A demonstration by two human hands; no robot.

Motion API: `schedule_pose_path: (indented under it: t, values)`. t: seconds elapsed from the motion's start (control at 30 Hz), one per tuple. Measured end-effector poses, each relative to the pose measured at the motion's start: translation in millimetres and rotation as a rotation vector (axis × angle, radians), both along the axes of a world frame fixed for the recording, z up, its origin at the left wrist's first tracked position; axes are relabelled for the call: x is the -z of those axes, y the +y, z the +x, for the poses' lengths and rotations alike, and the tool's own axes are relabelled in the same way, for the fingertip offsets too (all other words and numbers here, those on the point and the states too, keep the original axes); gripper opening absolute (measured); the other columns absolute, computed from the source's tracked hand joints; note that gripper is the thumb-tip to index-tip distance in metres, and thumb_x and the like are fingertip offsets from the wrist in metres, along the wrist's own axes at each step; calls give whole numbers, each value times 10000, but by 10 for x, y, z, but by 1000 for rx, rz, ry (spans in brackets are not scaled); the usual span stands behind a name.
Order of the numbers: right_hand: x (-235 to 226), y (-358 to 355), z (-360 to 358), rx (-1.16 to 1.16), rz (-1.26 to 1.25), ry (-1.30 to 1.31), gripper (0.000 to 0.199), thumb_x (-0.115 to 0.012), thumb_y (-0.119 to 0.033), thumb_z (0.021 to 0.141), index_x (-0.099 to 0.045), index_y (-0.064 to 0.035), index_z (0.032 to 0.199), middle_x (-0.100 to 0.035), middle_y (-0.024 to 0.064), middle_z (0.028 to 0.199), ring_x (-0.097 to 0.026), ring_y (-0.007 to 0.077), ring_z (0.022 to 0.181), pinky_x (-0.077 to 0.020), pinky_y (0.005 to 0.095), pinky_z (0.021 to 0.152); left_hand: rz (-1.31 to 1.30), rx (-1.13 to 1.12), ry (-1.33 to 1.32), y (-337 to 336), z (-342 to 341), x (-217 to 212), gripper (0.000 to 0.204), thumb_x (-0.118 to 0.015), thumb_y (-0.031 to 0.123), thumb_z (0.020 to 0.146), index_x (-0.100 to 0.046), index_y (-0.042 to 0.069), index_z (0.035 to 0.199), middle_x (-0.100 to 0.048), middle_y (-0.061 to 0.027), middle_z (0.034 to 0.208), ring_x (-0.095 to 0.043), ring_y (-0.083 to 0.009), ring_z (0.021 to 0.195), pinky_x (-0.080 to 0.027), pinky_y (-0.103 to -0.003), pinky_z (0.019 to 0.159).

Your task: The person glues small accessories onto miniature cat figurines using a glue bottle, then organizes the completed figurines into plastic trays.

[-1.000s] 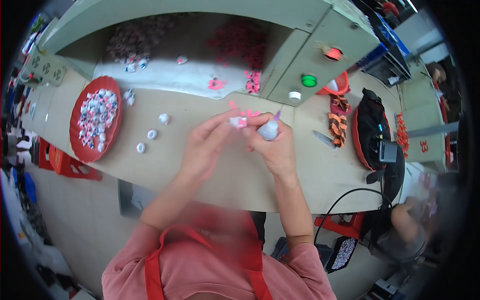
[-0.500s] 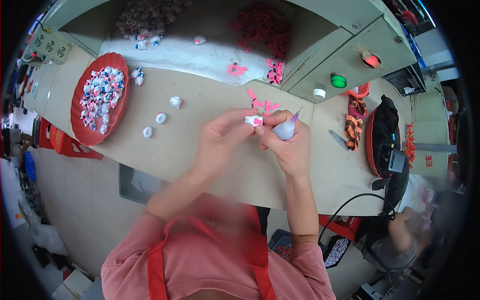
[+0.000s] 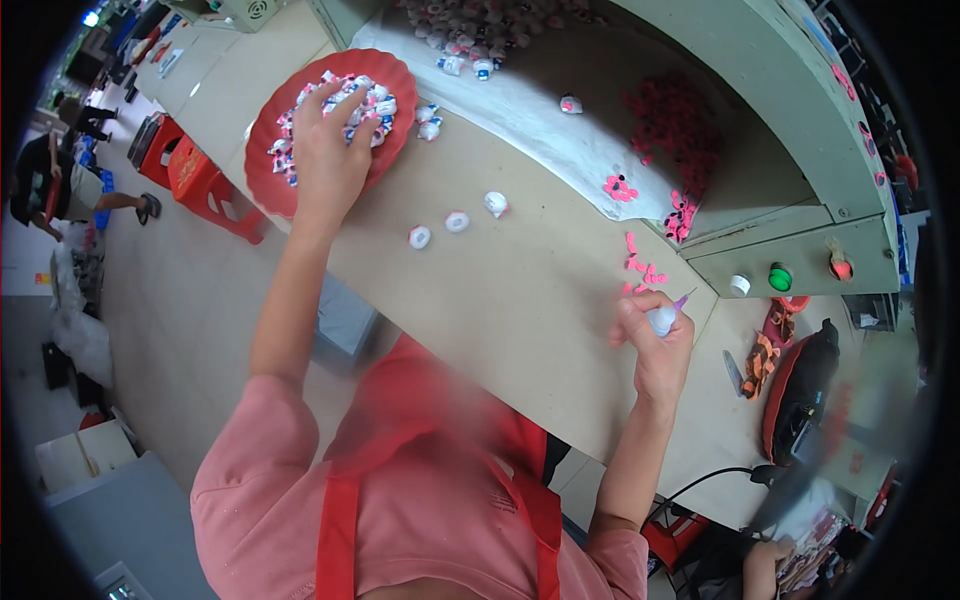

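My left hand reaches over a red scalloped plate at the upper left, its fingers spread on a heap of small white pieces with pink and blue marks. Whether a piece lies under the fingertips is hidden. My right hand is closed round a small squeeze bottle with a purple needle tip, pointing up and right. Small pink bow-like pieces lie on the table just beyond that hand. Between the hands sit three loose white pieces; a couple more rest beside the plate.
A green-grey cabinet with knobs overhangs the table. On its white sheet are piles of white pieces and pink pieces. A knife and black bag lie at right. Red stools stand left; people are nearby.
My left hand has left the right hand and moved to the plate; the white piece with the pink bow no longer shows in its fingers. The right hand keeps the bottle. The view has turned.
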State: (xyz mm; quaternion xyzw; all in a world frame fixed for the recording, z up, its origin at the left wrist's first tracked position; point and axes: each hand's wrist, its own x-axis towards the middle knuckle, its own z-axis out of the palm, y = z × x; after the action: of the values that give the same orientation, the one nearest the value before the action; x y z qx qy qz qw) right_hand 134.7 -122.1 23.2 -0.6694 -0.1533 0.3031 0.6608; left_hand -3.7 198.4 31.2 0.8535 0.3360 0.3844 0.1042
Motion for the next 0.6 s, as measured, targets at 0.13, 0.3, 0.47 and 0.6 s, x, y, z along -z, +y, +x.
schedule_pose_path:
  t: [0.13, 0.3, 0.47, 0.6]
  values:
    - [-22, 59, -63, -53, -75, -1, 88, -648, -73, 782, -606, 4, 771, -568, 38, 616, -535, 97, 543, -438, 227, 517, 706, 103, 801, 25, 398, 121, 416, -555, 177, 772, -538, 30, 1161, -551, -182, 1118, -482, -327, 1116, -213, -573, 1008]
    - [-70, -12, -99, -26, -73, -52, 109, -630, -98, 799, -594, 5, 791, -563, 49, 677, -522, 117, 549, -425, 247, 502, 942, 122, 1440, -60, 781, 242, 338, -528, 178, 761, -599, 3, 1042, -614, -194, 936, -535, -373, 1008, -188, -563, 1025]
    - [-160, -3, -159, -18, -13, -41, 114, -662, -95, 781, -607, 4, 793, -569, 30, 632, -528, 88, 552, -438, 224, 531, 558, 319, 994, -159, 817, 353, 229, -535, 135, 738, -616, 15, 915, -577, -164, 897, -551, -327, 901, -377, -486, 914]
    - [-167, -63, -143, -1, -37, -62, 108, -653, -83, 782, -607, 11, 808, -570, 33, 663, -524, 91, 556, -439, 228, 528, 350, 464, 685, -536, 1027, 346, 210, -550, 71, 712, -587, 7, 908, -537, -149, 881, -552, -300, 876, -488, -412, 734]
